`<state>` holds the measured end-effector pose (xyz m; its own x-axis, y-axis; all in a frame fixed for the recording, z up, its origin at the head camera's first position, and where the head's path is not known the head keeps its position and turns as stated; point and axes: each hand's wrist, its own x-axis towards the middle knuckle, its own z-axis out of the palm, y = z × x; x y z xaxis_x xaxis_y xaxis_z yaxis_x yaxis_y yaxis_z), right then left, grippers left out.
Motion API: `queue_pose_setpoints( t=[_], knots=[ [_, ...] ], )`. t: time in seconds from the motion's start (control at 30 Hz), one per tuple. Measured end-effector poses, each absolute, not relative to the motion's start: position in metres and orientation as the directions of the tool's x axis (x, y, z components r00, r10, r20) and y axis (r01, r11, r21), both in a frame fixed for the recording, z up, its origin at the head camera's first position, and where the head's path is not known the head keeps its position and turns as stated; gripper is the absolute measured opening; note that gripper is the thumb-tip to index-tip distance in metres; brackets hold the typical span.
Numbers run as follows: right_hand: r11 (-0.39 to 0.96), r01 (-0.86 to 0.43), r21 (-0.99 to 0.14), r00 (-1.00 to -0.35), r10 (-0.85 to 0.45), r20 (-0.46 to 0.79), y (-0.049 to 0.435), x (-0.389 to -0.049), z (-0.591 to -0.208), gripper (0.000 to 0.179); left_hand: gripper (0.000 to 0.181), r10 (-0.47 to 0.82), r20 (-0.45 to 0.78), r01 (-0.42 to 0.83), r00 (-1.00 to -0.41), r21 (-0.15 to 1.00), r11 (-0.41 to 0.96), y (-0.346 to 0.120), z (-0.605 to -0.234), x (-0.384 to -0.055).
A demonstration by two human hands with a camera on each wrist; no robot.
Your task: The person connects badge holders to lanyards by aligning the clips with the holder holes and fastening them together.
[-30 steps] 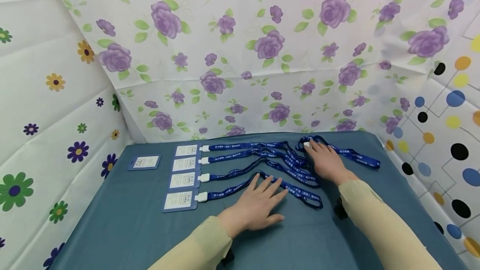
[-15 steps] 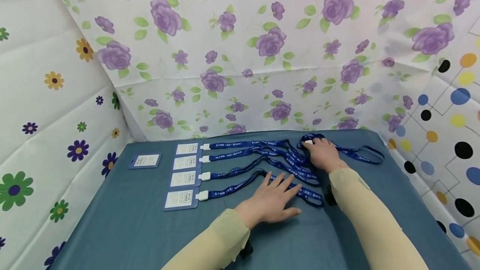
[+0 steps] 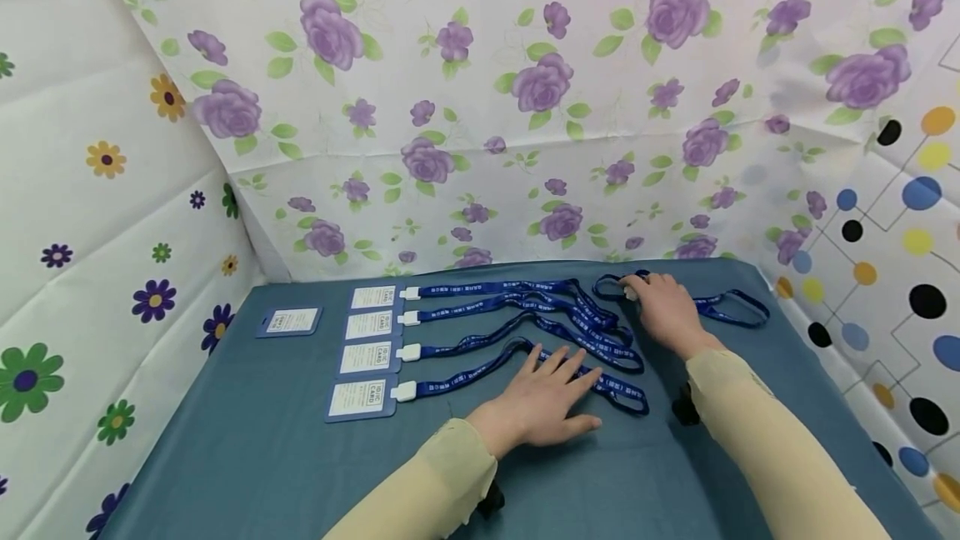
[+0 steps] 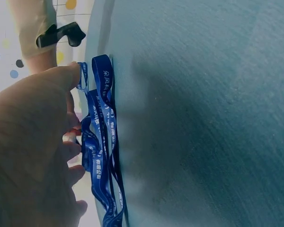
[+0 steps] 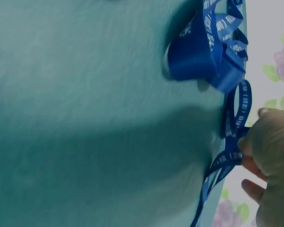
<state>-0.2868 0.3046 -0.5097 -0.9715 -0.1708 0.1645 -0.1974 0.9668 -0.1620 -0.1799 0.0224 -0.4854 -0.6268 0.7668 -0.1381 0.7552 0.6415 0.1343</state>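
My right hand (image 3: pixel 670 308) pinches a loose blue lanyard (image 3: pixel 727 307) near its white clip (image 3: pixel 631 292), at the back right of the table. Some of this lanyard hides under the hand; one loop shows on either side. In the right wrist view the fingertips (image 5: pixel 246 149) meet the blue strap (image 5: pixel 237 113). My left hand (image 3: pixel 536 407) lies with spread, straight fingers over the nearest lanyard (image 3: pixel 465 377), attached to a card holder (image 3: pixel 362 398). From the left wrist, several blue straps (image 4: pixel 102 142) run past its fingers.
More card holders with lanyards lie in a column behind the nearest one, including a card holder (image 3: pixel 365 357). A single card holder without a strap (image 3: pixel 291 321) lies at the left. The blue-green table (image 3: pixel 247 448) meets a flowered cloth (image 3: pixel 450 215) at the back.
The left hand has slid right along the nearest lanyard, then stayed. The right hand has just shifted slightly right with the white clip, and the bunched strap has opened into a loop.
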Motion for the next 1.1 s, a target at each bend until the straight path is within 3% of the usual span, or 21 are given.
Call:
queue_pose_setpoints(
  t=[0.13,0.27,0.5,0.67,0.83,0.97,1.1],
  knots=[
    [0.939,-0.191,-0.286,-0.964,-0.125,0.236,0.315,-0.278,-0.508,0.034,0.073,0.770,-0.140,0.758,-0.623,0.134,0.638,0.023,-0.485,-0.181],
    [0.857,-0.136,-0.497,-0.975,-0.026,0.222,0.324,-0.271,-0.502,0.038,0.073,0.773,-0.140,0.761,-0.618,0.142,0.634,0.023,-0.482,-0.180],
    [0.559,-0.063,-0.827,-0.970,0.160,0.182,0.337,-0.263,-0.461,0.062,0.073,0.776,-0.144,0.756,-0.614,0.173,0.631,0.020,-0.477,-0.179],
    [0.298,-0.149,-0.943,-0.931,0.279,0.236,0.342,-0.260,-0.423,0.049,0.074,0.783,-0.133,0.762,-0.608,0.179,0.622,0.020,-0.472,-0.178],
    [-0.077,-0.318,-0.945,-0.890,0.369,0.270,0.349,-0.253,-0.380,0.034,0.074,0.797,-0.108,0.777,-0.595,0.178,0.604,0.023,-0.466,-0.175],
    [-0.247,-0.446,-0.860,-0.841,0.444,0.308,0.355,-0.248,-0.341,0.035,0.073,0.810,-0.098,0.789,-0.578,0.188,0.585,0.026,-0.460,-0.171],
    [-0.312,-0.568,-0.762,-0.767,0.537,0.352,0.365,-0.240,-0.305,0.024,0.073,0.827,-0.090,0.805,-0.555,0.193,0.561,0.029,-0.454,-0.166]
  ],
)
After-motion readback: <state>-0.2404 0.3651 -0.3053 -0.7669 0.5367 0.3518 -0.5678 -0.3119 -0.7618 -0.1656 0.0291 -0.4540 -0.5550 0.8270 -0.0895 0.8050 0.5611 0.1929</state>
